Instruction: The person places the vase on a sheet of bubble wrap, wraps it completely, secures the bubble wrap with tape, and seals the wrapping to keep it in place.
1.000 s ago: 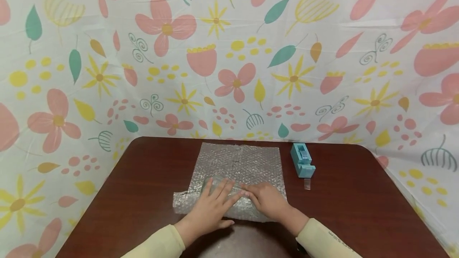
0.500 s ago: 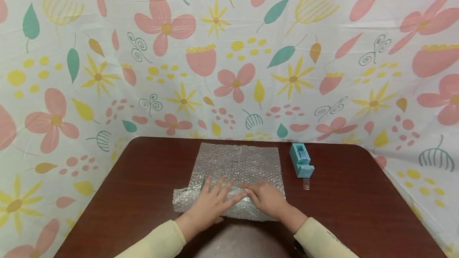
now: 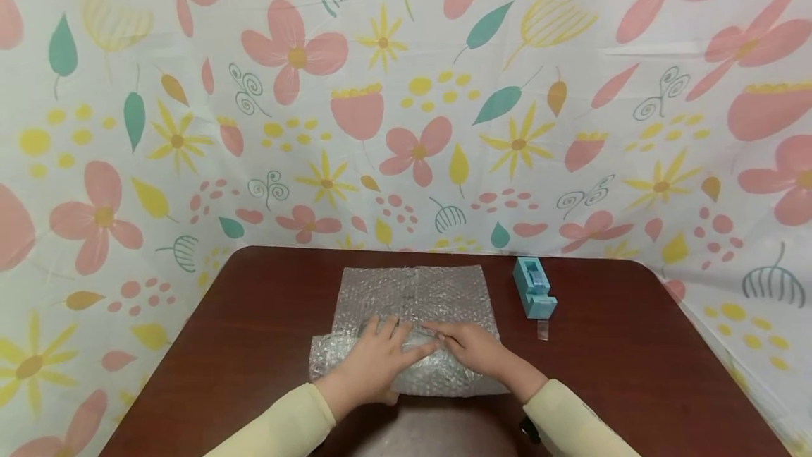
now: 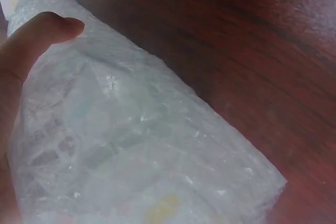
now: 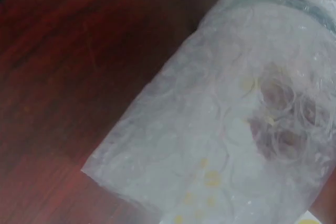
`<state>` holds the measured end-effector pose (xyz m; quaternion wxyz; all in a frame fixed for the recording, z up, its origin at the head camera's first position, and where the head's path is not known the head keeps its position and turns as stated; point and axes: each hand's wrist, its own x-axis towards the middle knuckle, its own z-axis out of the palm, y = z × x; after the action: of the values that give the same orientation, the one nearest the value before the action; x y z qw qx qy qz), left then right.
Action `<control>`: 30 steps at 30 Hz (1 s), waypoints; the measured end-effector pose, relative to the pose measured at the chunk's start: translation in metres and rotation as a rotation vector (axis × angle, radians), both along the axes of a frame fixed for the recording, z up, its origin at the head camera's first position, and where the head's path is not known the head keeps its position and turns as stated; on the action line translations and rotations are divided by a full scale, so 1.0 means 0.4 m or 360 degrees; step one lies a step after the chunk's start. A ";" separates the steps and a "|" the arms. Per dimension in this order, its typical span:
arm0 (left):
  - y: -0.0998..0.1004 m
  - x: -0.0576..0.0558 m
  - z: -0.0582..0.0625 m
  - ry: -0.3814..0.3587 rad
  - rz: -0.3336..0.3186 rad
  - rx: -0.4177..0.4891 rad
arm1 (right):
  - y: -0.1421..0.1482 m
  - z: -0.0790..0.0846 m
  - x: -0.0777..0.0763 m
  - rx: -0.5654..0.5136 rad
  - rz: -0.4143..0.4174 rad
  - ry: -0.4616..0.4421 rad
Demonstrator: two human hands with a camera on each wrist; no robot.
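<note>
A sheet of bubble wrap (image 3: 444, 291) lies on the dark wooden table, its near part rolled around a clear glass-like object whose curved greenish rim (image 5: 304, 4) shows through in the right wrist view. Over the roll lies my left hand (image 3: 371, 365), fingers across the top and thumb on the near side. The left wrist view shows that thumb bent against the wrap. My right hand (image 3: 476, 348) holds the right part of the roll, its fingers bent and the index reaching toward the left fingertips. Its fingers are not visible in the right wrist view.
A light blue tape dispenser (image 3: 533, 288) stands at the back right, with a short strip of clear tape (image 3: 543, 331) hanging from its front. Behind the table (image 3: 634, 372) hangs a flower-patterned cloth (image 3: 419, 90).
The far edge of the bubble wrap has come slightly nearer to me. My left thumb, earlier stretched out on the near side, is now tucked closer against the roll.
</note>
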<state>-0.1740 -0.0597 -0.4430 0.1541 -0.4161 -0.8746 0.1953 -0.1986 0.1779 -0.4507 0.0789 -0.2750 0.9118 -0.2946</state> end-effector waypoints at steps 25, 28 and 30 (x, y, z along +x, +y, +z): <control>0.008 -0.023 -0.002 -0.0036 -0.0040 0.0094 | -0.016 0.017 -0.057 -0.0111 -0.0345 -0.0389; 0.009 -0.029 -0.003 -0.0086 -0.0023 0.0105 | -0.006 0.026 -0.064 -0.0181 -0.0411 -0.0365; 0.008 -0.031 -0.003 -0.0124 -0.0020 0.0112 | 0.000 0.041 -0.056 -0.0180 -0.0481 -0.0240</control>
<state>-0.1862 -0.0566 -0.4444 0.1356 -0.4231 -0.8837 0.1471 -0.2210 0.1778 -0.4344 0.0863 -0.1158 0.9162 -0.3738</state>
